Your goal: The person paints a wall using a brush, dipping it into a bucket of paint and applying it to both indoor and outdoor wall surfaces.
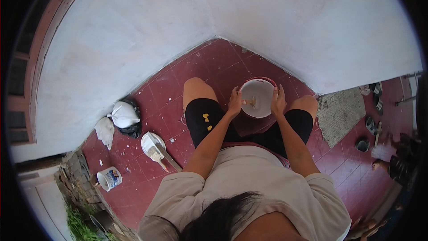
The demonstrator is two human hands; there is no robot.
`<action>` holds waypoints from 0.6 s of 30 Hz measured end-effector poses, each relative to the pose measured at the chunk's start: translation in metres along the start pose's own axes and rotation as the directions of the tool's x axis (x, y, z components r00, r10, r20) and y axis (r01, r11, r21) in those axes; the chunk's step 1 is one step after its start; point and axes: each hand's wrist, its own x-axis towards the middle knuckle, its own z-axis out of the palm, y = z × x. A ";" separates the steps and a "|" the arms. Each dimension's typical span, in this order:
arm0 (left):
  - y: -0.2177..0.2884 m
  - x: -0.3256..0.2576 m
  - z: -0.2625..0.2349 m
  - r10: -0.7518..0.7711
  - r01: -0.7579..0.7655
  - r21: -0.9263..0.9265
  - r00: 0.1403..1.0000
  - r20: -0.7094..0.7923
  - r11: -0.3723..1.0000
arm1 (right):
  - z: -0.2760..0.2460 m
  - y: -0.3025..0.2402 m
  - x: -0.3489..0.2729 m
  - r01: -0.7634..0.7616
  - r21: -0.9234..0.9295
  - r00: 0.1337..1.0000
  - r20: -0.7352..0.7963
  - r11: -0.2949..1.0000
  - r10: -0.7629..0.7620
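Observation:
Between my knees is a round bucket (266, 93) with a white-coated inside and a reddish rim. A beige-brown patch shows at its bottom; I cannot tell what it is. My left hand (234, 102) grips the bucket's left side, and my right hand (278, 101) grips its right side. To the left of my leg, a white round lid (146, 144) lies on the floor. Across it rest a paintbrush (157, 157) and a long flat stick (169, 157).
White walls (133, 31) meet in a corner ahead, above a red tiled floor (196, 64). At left are white plastic bags (124, 114) and a small white tub (109, 178). At right lie a grey mat (341, 115) and sandals (370, 125); another person's foot (379, 164) shows beyond.

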 end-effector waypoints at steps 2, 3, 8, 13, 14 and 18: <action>0.000 0.002 0.000 -0.038 0.039 -0.048 0.999 0.035 0.998 | 0.002 0.005 0.003 -0.012 0.046 1.000 -0.025 0.999 0.013; -0.009 0.007 -0.005 -0.036 0.037 -0.026 0.999 0.003 0.999 | 0.003 -0.002 0.002 0.016 0.061 1.000 -0.018 0.998 -0.015; 0.024 0.005 -0.014 -0.162 0.101 -0.361 0.976 -0.143 0.927 | 0.001 0.015 0.001 0.073 -0.015 0.997 -0.010 0.997 -0.073; 0.075 -0.011 -0.085 -0.085 0.052 -0.654 0.996 -0.019 0.754 | -0.001 0.004 -0.006 0.069 -0.014 0.995 0.072 0.998 -0.068; 0.075 -0.006 -0.098 0.042 0.071 -0.784 0.992 0.123 0.617 | 0.001 0.003 -0.005 0.045 -0.033 0.997 0.060 0.998 -0.043; 0.073 0.002 -0.119 0.225 0.018 -0.898 0.966 0.129 0.439 | 0.007 0.009 0.000 0.020 -0.074 0.999 0.050 0.997 -0.016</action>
